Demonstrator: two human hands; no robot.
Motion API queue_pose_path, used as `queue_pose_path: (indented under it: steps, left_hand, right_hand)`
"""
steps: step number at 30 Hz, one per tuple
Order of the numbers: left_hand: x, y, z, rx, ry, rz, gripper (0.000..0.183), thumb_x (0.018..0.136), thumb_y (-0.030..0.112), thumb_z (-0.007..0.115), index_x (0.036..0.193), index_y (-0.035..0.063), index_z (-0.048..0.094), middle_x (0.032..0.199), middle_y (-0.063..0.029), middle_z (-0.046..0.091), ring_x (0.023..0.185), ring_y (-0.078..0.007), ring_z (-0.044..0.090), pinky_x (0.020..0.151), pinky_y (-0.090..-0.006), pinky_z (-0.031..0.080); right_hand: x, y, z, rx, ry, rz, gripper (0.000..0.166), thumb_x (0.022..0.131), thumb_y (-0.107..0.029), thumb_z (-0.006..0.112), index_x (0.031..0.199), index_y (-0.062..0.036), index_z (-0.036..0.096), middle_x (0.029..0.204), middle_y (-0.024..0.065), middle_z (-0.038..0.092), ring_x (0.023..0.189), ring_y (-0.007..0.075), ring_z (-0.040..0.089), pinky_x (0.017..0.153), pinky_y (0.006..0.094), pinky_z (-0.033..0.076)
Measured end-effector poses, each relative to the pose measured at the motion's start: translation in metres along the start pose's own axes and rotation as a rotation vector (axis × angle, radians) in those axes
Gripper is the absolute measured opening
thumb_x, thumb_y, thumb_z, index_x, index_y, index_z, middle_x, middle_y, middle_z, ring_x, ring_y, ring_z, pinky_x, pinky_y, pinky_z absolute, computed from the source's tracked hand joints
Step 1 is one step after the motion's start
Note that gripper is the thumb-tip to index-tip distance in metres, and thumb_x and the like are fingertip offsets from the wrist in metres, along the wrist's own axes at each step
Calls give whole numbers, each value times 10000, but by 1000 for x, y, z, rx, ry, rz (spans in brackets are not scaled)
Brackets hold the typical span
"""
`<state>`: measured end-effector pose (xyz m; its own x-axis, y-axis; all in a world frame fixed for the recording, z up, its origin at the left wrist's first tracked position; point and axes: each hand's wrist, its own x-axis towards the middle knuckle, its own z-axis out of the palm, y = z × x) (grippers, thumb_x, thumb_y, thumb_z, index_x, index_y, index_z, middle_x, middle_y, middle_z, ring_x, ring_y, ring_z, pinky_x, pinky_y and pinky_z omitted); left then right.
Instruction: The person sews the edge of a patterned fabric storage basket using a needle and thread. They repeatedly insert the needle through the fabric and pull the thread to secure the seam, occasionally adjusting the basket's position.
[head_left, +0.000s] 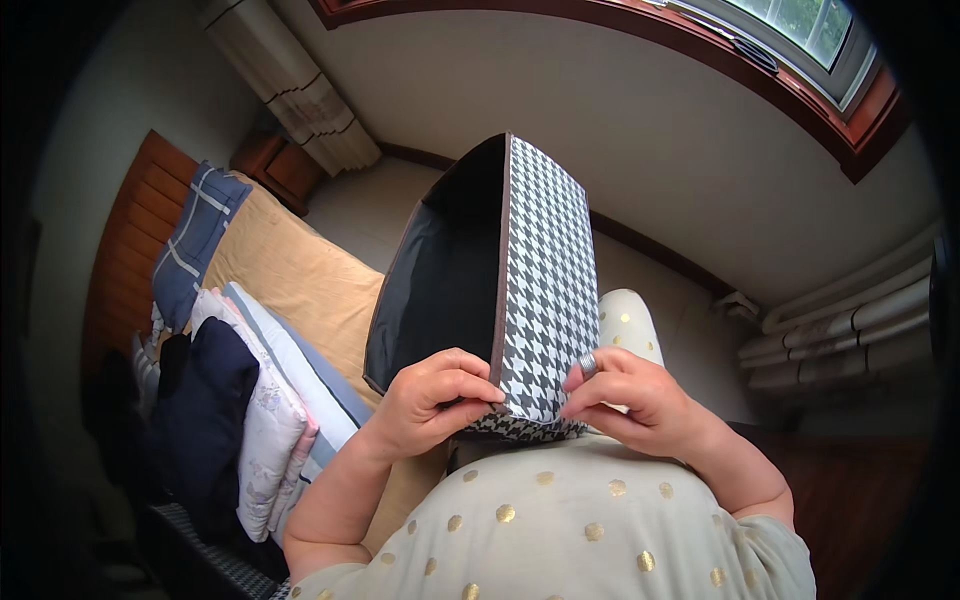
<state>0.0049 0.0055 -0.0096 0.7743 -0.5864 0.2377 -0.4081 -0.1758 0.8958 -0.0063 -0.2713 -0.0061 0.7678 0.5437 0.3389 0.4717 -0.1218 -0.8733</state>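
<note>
Before me stands a fabric storage box in black-and-white houndstooth with brown edge binding. It is turned on its side, and its open mouth faces left, showing the black lining. My left hand pinches the near corner of the box at the bound edge, thumb and forefinger together. On the other side, my right hand, with a ring on one finger, has its fingertips at the near right edge of the houndstooth side. Whether those fingertips grip the fabric is hard to see.
To the left is a bed with a tan sheet, a blue pillow, folded quilts and dark clothing. A wooden nightstand stands beyond. Another houndstooth box sits at lower left. Rolled curtains are at right.
</note>
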Motion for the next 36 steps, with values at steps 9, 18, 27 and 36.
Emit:
queue_pose_path:
  steps: [9, 18, 27, 36]
  left_hand:
    - [-4, -15, -3, -139, 1, 88, 196, 791, -74, 695, 961, 24, 699, 991, -89, 641, 892, -190, 621, 763, -272, 507]
    - [-2, -9, -6, -73, -27, 15, 214, 782, -65, 695, 974, 30, 690, 964, -91, 635, 864, -191, 625, 750, -277, 504]
    - [5, -5, -10, -123, -63, -51, 220, 798, -48, 644, 1009, 8, 674, 916, -81, 677, 834, -169, 644, 738, -261, 500]
    - [11, -1, -18, -129, -161, -244, 197, 880, -4, 596, 1065, 19, 658, 903, -48, 686, 794, -104, 632, 708, -240, 491]
  right_hand:
    - [17, 13, 15, -158, -45, -207, 229, 760, -23, 747, 976, -88, 711, 770, 55, 565, 688, 213, 590, 587, 320, 477]
    - [25, 18, 17, -4, -26, -94, 139, 811, -29, 707, 935, -52, 646, 780, 76, 595, 716, 258, 604, 619, 346, 494]
    - [32, 19, 14, -77, -130, 19, 116, 849, 6, 650, 950, -22, 601, 845, 122, 632, 762, 296, 637, 656, 365, 513]
    - [36, 22, 10, -208, -169, -47, 139, 820, 10, 662, 942, -30, 608, 795, 121, 628, 732, 298, 639, 620, 376, 514]
